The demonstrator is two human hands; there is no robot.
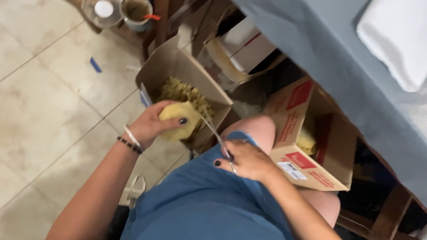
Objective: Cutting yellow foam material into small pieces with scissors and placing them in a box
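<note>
My left hand (150, 125) grips a pale yellow rounded sponge-like lump (180, 119) above an open cardboard box (168, 63) filled with more yellowish pieces (178, 90). My right hand (246, 158) rests on my knee and holds a thin metal tool, likely scissors (214, 131), whose blades point up toward the lump. I sit in blue clothing, with bracelets on the left wrist.
A second open cardboard box with red panels (306, 164) stands by my right knee. A grey cloth-covered table (352, 44) with a white folded cloth (412, 17) runs along the right. A cup and glass lid (119, 6) sit on the far tiled floor.
</note>
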